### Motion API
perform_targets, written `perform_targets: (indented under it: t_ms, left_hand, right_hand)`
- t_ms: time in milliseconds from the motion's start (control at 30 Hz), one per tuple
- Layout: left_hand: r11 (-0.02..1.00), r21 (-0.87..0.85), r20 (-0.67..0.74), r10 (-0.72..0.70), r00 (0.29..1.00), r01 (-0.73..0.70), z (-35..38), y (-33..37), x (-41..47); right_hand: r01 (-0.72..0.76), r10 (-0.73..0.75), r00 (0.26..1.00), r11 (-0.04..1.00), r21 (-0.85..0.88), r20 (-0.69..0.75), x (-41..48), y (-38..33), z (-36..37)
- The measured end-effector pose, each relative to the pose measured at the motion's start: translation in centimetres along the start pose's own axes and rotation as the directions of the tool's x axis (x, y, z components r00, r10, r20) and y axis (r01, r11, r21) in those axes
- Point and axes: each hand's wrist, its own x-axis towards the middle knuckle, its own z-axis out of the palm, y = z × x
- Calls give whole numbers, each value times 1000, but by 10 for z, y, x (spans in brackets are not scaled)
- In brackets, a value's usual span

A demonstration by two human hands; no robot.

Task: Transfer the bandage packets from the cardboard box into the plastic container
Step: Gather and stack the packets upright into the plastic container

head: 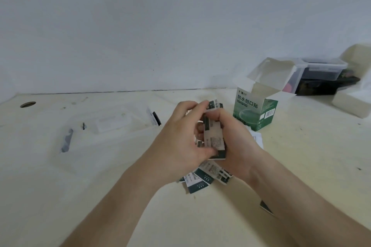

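Observation:
Both hands meet at the middle of the table around a stack of white and dark green bandage packets (214, 138). My left hand (180, 136) grips the stack from the left, and my right hand (239, 140) holds it from the right. Under my wrists several more packets (204, 178) lie loose on the table. The green and white cardboard box (255, 110) stands upright just behind my right hand with its top flaps open. A clear plastic container (112, 124) sits to the left, hard to make out, with a packet (155, 118) at its right end.
A clear lidded tub (321, 70) with dark contents rests on a black box at the back right, beside a white box (351, 102). A packet (67, 140) lies at the left, another scrap (266, 206) by my right forearm. A round hole (28, 104) marks the table's far left.

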Motion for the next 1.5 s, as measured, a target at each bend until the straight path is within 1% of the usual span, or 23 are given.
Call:
perform_targets:
  t_ms: [33, 100, 167, 233, 400, 467, 567, 667, 767, 867, 933, 1000, 1067, 1133, 1167, 1200, 1233, 1267, 1300, 1333, 1367, 1433, 1500]
  left_hand:
    - [990, 131, -8, 43, 999, -42, 2, 0, -1]
    - [968, 234, 34, 83, 996, -89, 3, -3, -2]
    - [971, 209, 124, 87, 988, -112, 3, -3, -4]
    - [961, 215, 149, 140, 979, -171, 7, -1, -4]
    - [960, 211, 11, 186, 983, -184, 9, -3, -4]
    - [971, 183, 5, 154, 988, -152, 6, -4, -3]
    - [984, 134, 3, 120, 993, -119, 3, 0, -3]
    - [993, 91, 74, 75, 994, -82, -11, 2, -4]
    - [991, -118, 65, 63, 996, -55, -35, -1, -3]
    - [952, -305, 69, 31, 997, -9, -57, -9, -4]
    - [946, -324, 103, 15, 995, 19, -65, -13, -6]
    - [948, -318, 69, -4, 998, 26, -70, -13, -8]
    - [954, -297, -3, -46, 999, 43, -74, -14, -9]
    - [960, -272, -71, -94, 993, 71, -77, -18, -11]
    - [961, -263, -105, -119, 987, 88, -80, -21, -12]
    - [959, -262, -131, -147, 980, 109, -83, -25, -13]
    - [954, -270, -144, -173, 974, 129, -84, -27, -15]
    - [950, -275, -149, -196, 969, 149, -86, -29, -16]
    - [946, -279, -148, -215, 965, 168, -87, -29, -18]
    - [941, -284, -139, -231, 963, 185, -89, -29, -20]
    - [934, -297, -124, -243, 962, 198, -90, -29, -22]
    - [924, -321, -107, -254, 961, 209, -93, -28, -25]
    - [913, -348, -93, -260, 961, 214, -95, -31, -27]
  right_hand:
    - [-1, 0, 1000, 999, -43, -11, 0, 0, 0]
    - [-18, 19, 1000, 995, -97, 9, -2, 0, 0]
    - [-22, 30, 997, 993, -119, 65, -4, 0, 1]
    - [13, 6, 992, 988, -151, 124, -4, 2, 1]
    - [58, 3, 967, 972, -230, 254, -7, -4, -2]
    - [62, 9, 954, 972, -227, 299, -12, -9, -1]
    - [57, 12, 963, 967, -247, 271, -14, -14, 3]
    - [44, 37, 964, 953, -298, 262, -13, -16, 10]
    - [35, 57, 953, 955, -293, 299, -12, -17, 12]
    - [23, 118, 918, 937, -348, 378, -15, -19, 18]
    - [5, 156, 914, 918, -396, 374, -16, -19, 24]
    - [-3, 166, 929, 898, -440, 332, -18, -18, 32]
    - [21, 121, 959, 874, -486, 258, -20, -18, 41]
    - [110, 7, 979, 822, -558, 202, -22, -19, 44]
    - [190, -89, 978, 753, -631, 188, -25, -19, 46]
    - [279, -207, 960, 618, -735, 190, -27, -19, 48]
    - [350, -323, 919, 401, -846, 227, -29, -18, 50]
    - [380, -384, 872, 143, -914, 303, -31, -18, 53]
    - [374, -385, 841, -93, -923, 379, -33, -16, 56]
    - [349, -358, 828, -273, -896, 432, -35, -15, 61]
    - [322, -332, 820, -405, -855, 466, -36, -14, 66]
    - [287, -302, 804, -558, -779, 512, -34, -14, 74]
    - [311, -264, 806, -573, -758, 530, -32, -14, 80]
